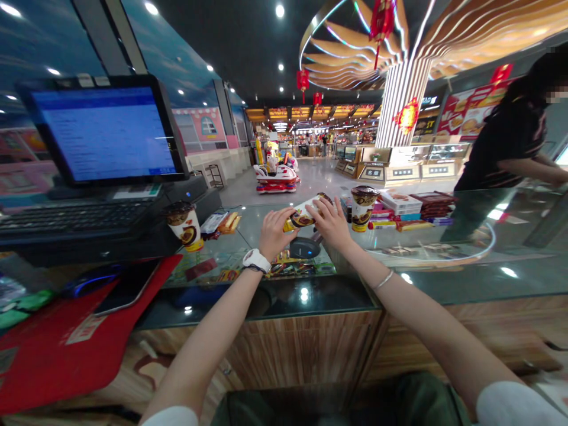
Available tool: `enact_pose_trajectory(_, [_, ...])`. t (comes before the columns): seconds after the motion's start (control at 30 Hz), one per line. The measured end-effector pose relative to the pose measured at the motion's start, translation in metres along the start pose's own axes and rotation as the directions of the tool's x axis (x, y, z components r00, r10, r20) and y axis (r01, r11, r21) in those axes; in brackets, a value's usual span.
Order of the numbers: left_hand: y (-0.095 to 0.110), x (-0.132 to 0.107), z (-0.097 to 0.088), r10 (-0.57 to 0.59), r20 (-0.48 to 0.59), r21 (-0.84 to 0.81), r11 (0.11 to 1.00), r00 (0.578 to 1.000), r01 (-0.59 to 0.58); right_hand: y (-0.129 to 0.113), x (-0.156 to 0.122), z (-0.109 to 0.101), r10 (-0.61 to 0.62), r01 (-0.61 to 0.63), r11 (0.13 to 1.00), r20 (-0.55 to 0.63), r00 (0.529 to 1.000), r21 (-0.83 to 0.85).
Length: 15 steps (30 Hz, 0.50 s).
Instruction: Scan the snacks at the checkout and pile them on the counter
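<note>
Head view | left hand (274,232) grip closed round snack cup (304,214) | right hand (331,222) grip closed on its other end

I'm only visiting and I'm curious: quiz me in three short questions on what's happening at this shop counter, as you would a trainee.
1. True or false: the left hand and right hand grip one snack cup, tipped on its side over the glass counter.
2. How many similar ones stand upright on that counter? A) none B) two C) four
3. Fill in: the watch sits on the ___ wrist.
Key: 1 true; 2 B, the left cup by the keyboard and the right cup by the boxes; 3 left.
</note>
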<state>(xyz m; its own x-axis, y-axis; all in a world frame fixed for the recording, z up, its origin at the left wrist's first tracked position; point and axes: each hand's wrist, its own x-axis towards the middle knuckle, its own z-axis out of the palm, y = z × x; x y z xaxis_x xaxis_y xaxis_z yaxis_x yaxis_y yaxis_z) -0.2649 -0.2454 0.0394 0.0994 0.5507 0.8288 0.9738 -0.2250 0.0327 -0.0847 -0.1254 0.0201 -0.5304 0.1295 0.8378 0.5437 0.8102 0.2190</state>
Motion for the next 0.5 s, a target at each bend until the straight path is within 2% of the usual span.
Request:
enact_pose_trajectory(0.23, [-0.006, 0.001, 0.003, 0.013, 0.010, 0.024, 1.000, 1.000, -0.014, 0.006, 0.001, -0.003, 0.034, -0.034, 0.998, 0.005, 0.999, 0.057])
enact_pose_trajectory(0.33, [-0.011, 0.000, 0.003, 0.027, 0.046, 0.094, 0.995, 0.999, -0.031, 0.009, 0.001, -0.005, 0.054, -0.056, 0.995, 0.025, 0.998, 0.087])
enact_pose_trajectory(0.5, [-0.014, -0.002, 0.002, 0.036, 0.115, 0.148, 0.987, 0.993, -0.053, 0.016, -0.002, -0.004, 0.021, -0.032, 0.989, 0.078, 0.997, 0.143])
